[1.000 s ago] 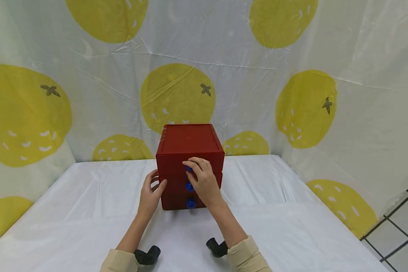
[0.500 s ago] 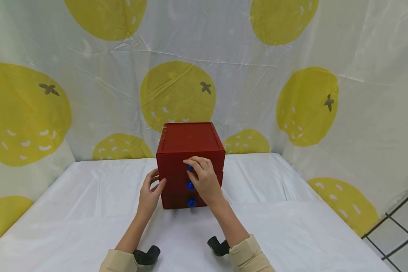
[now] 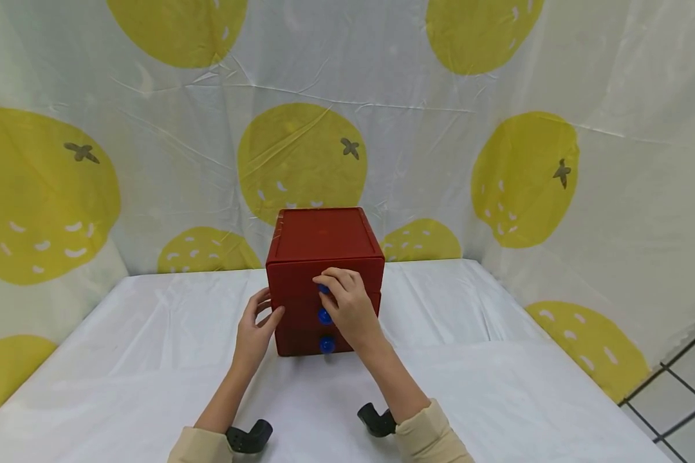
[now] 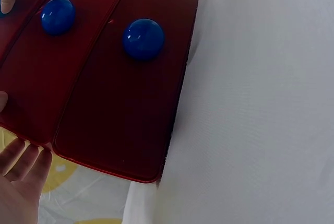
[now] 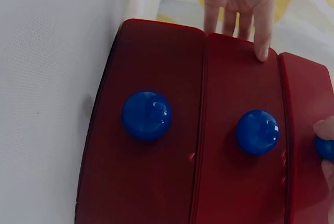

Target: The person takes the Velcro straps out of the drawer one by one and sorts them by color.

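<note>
A red three-drawer cabinet (image 3: 301,321) stands on the white-covered table, its drawer fronts facing me. Each front carries one round blue knob. With thumb and fingertips my right hand (image 3: 349,310) pinches the top knob (image 3: 323,289), hiding part of it. Below, the middle knob (image 5: 257,132) and the bottom knob (image 4: 143,39) are untouched. My left hand (image 3: 256,331) grips the cabinet's left edge at middle-drawer height: its thumb (image 5: 262,51) lies on the front, while the other fingers (image 4: 39,169) reach along the side.
White cloth (image 3: 168,386) covers the tabletop around the cabinet. A white curtain with large yellow fruit prints (image 3: 301,154) hangs behind and at both sides. Black wrist mounts (image 3: 250,437) sit on both forearms. A dark wire grid (image 3: 683,399) shows at the far right.
The head view has shifted very slightly. Both hands keep the same hold on the knob and the cabinet's edge.
</note>
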Available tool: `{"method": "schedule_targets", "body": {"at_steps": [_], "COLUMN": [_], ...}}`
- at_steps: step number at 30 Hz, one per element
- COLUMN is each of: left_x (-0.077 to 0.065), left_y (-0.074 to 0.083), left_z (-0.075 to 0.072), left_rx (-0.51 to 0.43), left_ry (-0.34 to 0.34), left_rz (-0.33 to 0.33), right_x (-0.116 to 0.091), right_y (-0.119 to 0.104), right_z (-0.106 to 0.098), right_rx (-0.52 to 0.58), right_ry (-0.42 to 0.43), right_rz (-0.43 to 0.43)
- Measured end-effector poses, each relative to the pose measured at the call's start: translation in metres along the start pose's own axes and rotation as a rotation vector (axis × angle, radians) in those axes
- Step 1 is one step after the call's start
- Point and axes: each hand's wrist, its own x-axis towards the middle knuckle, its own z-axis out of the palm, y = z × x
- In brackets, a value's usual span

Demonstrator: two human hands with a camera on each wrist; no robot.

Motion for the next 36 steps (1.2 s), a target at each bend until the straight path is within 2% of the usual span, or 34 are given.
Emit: {"method": "schedule_targets", "body": {"at_steps": [12, 19, 23, 30, 36], "left_x": [-0.002, -0.004, -0.002, -0.010, -0.010], "left_y": [-0.002, -0.002, 0.004, 0.026, 0.025], "left_z": [0.002, 0.001, 0.000, -0.002, -0.003], "left_rx": [-0.019, -0.010, -0.022, -0.027, -0.039], "left_ry": [0.016, 0.011, -0.007, -0.013, -0.007], "left_rz": [-0.004, -0.006, -0.006, -0.038, -0.043], "right_x": [-0.003, -0.006, -0.004, -0.003, 0.000], "right_y": [-0.003, -0.006, -0.007, -0.008, -0.012], "right_z": [-0.005, -0.009, -0.012, -0.015, -0.024], "right_rx": [-0.021, -0.033, -0.032, -0.041, -0.055], "right_ry": [-0.018, -0.008, 0.002, -0.030, -0.105], "right_rz": [-0.011, -0.062, -0.078, -0.080, -0.080]}}
